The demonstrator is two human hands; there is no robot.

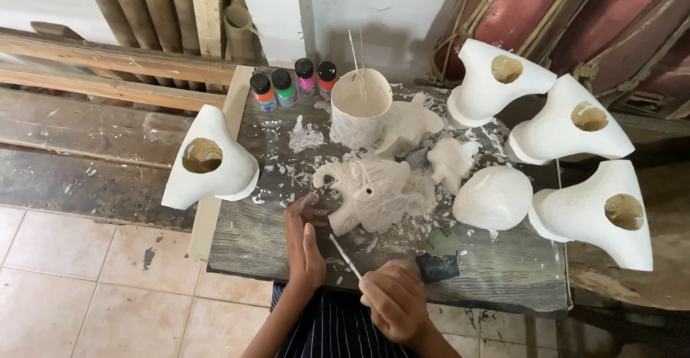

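- A white carving [374, 193], shaped like a fish, lies on a worn table [503, 272], its long axis running left to right.
- The left hand [305, 239] is nearer: its fingertips touch the carving's lower left end, fingers flat and loosely spread, clasping nothing.
- The right hand [394, 300] sits below the carving, fingers curled snugly round a thin white stick [345, 256].
- The stick slants up and left; its tip stops just short of the carving's lower edge.
- Both forearms rise from the bottom of the view.
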